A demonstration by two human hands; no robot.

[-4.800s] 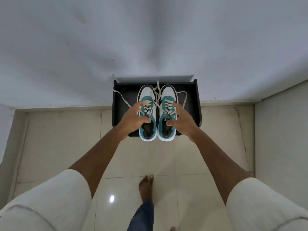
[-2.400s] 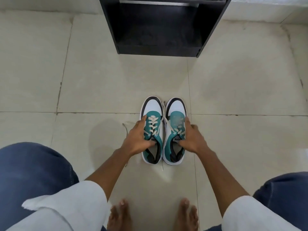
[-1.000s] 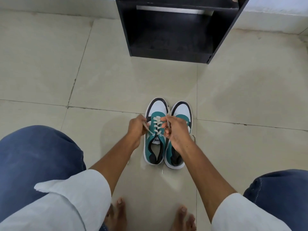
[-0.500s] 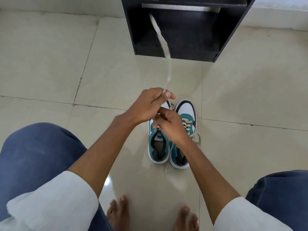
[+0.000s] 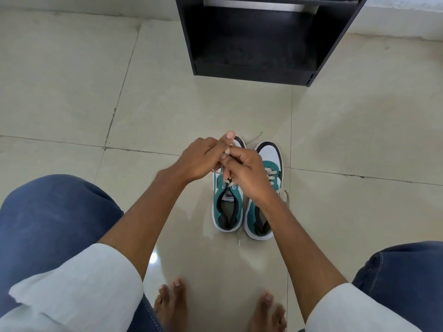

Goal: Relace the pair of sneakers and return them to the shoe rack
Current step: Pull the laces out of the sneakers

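Two teal, white and black sneakers stand side by side on the floor tiles, toes pointing away from me. Over the left sneaker (image 5: 227, 209) both hands meet: my left hand (image 5: 199, 159) and my right hand (image 5: 247, 173) each pinch its cream lace (image 5: 225, 174), which runs up from the top eyelets between my fingers. The right sneaker (image 5: 266, 188) is partly under my right wrist; its lace is threaded and one loose end (image 5: 285, 197) trails on the floor. The black shoe rack (image 5: 254, 68) stands beyond, its visible shelf holding nothing.
My bare feet (image 5: 172, 305) rest on the pale tiles just in front of me, with my knees in blue jeans at both lower corners. A white wall base runs behind the rack.
Half a second ago my left hand was pulling a long stretch of lace up into the air. Now both hands have come down together over the left sneaker, holding the lace short.
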